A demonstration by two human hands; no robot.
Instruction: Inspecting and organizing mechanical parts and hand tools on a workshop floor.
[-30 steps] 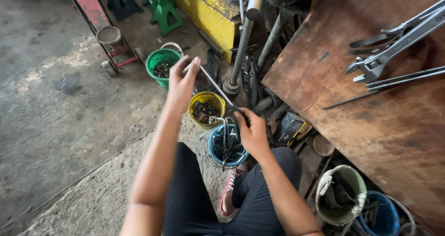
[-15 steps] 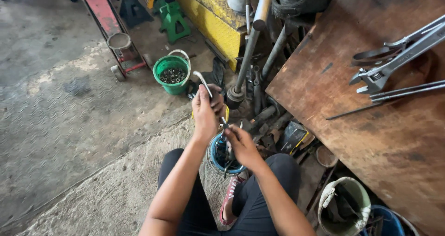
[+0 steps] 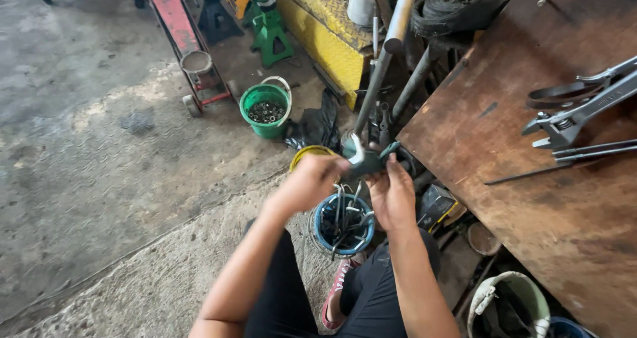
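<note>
Both my hands meet over a blue bucket (image 3: 325, 235) full of metal tools, standing between my knees. My left hand (image 3: 310, 180) and my right hand (image 3: 393, 193) grip the two ends of one dark metal tool (image 3: 367, 160) with a pale bent end, held level above the bucket. A yellow bucket (image 3: 306, 155) sits just behind my left hand, mostly hidden by it. Farther back on the floor, a green bucket (image 3: 265, 109) holds nuts or small metal parts.
A rusty brown workbench (image 3: 531, 178) on the right carries large wrenches (image 3: 577, 115). Long metal pipes (image 3: 391, 52) lean by a yellow chest (image 3: 325, 32). A red floor jack (image 3: 189, 46) and green jack stands (image 3: 269, 26) stand behind. A white bucket (image 3: 507, 305) sits lower right.
My left hand has come back from reaching toward the green bucket and joined my right hand. Both now hold the tool above the blue bucket.
</note>
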